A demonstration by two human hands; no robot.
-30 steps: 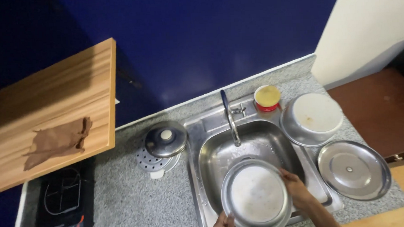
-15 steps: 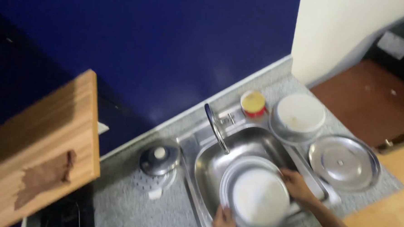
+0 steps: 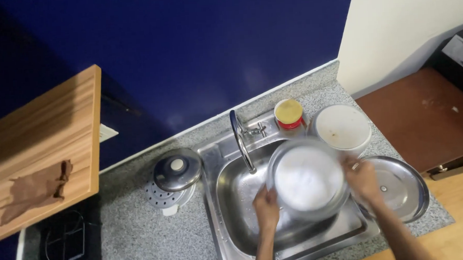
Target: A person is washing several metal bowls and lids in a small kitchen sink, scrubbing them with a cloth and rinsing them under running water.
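Observation:
I hold a round steel plate (image 3: 307,177) covered in white soap foam over the steel sink (image 3: 234,197). My left hand (image 3: 266,206) grips its lower left rim and my right hand (image 3: 363,180) grips its right rim. The plate is lifted and blurred with motion, just right of the curved tap (image 3: 240,137). A second steel plate (image 3: 400,185) lies flat on the drainer, partly behind my right hand.
A white bowl (image 3: 343,126) and a small yellow tub with a red base (image 3: 289,114) stand behind the sink. A pot lid (image 3: 178,170) rests on a steamer insert at left. A wooden shelf (image 3: 34,149) holds a brown cloth (image 3: 33,188); a black cooktop (image 3: 65,245) sits below.
The plate has risen from low in the sink and shifted right, toward the drainer. Both hands stayed on its rim. The camera view has tilted and moved closer.

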